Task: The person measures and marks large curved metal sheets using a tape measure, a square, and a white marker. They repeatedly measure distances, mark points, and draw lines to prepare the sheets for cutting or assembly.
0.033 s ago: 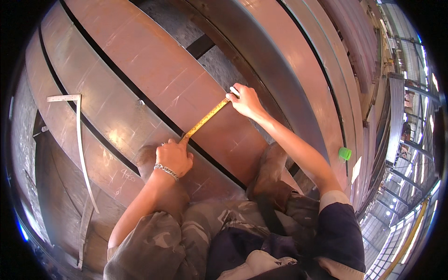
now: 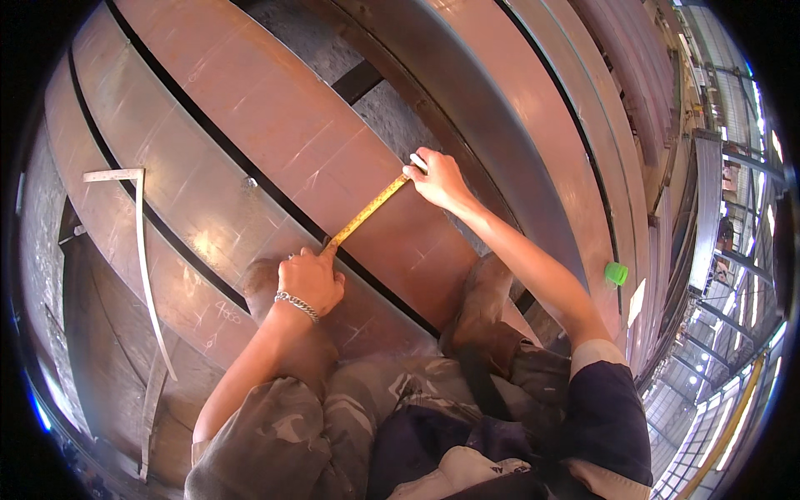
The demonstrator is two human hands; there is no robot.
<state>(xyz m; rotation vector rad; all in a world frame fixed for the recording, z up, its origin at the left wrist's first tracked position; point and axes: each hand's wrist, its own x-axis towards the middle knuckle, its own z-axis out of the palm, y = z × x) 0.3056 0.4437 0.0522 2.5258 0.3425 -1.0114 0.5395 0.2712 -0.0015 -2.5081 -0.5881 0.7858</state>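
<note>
A yellow measuring tape (image 2: 371, 210) is stretched taut across a reddish-brown steel beam (image 2: 400, 242). Its near end is pinched by my left hand (image 2: 311, 279), beside the dark gap along the beam's edge. That wrist wears a chain bracelet (image 2: 297, 306). At the beam's far edge, my right hand (image 2: 438, 180) is closed on the tape's other end. A short white stick (image 2: 418, 162), perhaps chalk or a marker, sticks out between the same fingers. The tape's case cannot be made out.
An L-shaped steel square (image 2: 141, 242) lies across the beams at left. A green object (image 2: 616, 273) sits on a beam to the right. Dark gaps run between the long beams, with a crosspiece (image 2: 358, 82) in one. My boots (image 2: 483, 308) rest among them.
</note>
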